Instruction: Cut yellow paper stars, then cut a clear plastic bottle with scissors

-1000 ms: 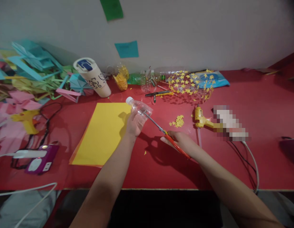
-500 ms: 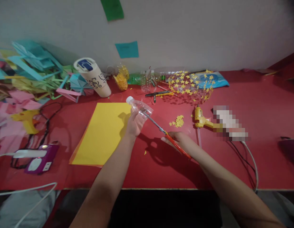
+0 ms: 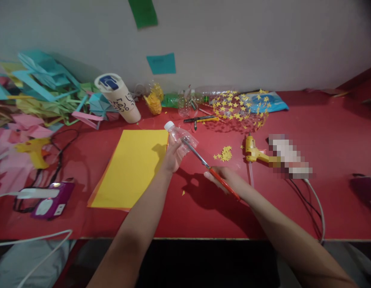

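My left hand (image 3: 174,155) is closed around the cut-off top of a clear plastic bottle (image 3: 185,137), its white cap (image 3: 169,125) pointing up and left. My right hand (image 3: 225,178) grips red-handled scissors (image 3: 219,181), whose metal blades reach the plastic near my left fingers. Whether the blades are parted there is hard to see. Beneath and left of my left hand lies a stack of yellow paper (image 3: 134,166) on the red table. A small pile of yellow paper stars (image 3: 225,153) lies beyond my right hand.
A yellow glue gun (image 3: 253,150) lies to the right, another glue gun (image 3: 35,152) to the left by a purple power socket (image 3: 53,202). A white tumbler (image 3: 122,100), star-covered clear plastic (image 3: 233,106) and a utility knife (image 3: 207,119) are farther back. Folded coloured paper (image 3: 44,84) heaps at left.
My left hand and the bottle top have shifted slightly to the right. The scissors stay against the plastic, and my right hand has barely moved.
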The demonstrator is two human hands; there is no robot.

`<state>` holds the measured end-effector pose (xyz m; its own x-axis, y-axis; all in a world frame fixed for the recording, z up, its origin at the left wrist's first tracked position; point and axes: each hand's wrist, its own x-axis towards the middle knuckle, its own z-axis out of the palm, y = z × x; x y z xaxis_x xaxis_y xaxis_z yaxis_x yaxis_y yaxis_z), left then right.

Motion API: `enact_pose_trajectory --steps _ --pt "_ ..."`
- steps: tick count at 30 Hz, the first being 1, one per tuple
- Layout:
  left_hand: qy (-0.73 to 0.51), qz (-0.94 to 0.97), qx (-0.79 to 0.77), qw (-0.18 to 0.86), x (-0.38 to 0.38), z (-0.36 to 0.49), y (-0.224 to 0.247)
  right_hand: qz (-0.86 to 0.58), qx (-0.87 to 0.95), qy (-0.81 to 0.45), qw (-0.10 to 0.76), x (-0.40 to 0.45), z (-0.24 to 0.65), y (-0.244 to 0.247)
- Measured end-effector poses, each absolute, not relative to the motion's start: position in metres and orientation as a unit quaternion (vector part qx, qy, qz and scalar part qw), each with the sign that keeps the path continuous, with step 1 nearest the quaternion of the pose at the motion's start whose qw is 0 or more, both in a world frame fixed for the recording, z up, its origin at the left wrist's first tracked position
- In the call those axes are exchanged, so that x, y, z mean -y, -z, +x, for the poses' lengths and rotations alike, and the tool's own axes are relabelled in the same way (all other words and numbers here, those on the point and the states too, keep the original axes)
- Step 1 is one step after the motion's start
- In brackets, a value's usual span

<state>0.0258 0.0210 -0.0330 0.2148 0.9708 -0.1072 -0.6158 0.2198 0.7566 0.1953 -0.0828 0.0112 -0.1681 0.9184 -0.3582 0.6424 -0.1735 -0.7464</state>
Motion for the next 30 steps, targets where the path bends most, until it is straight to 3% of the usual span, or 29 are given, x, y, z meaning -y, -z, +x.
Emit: enact_pose_trajectory --steps 30 --pt "-0.541 0.291 -0.293 0.733 -0.023 0.030 0.037 -0.639 0.587 -0.465 0.174 0.082 0.196 0.001"
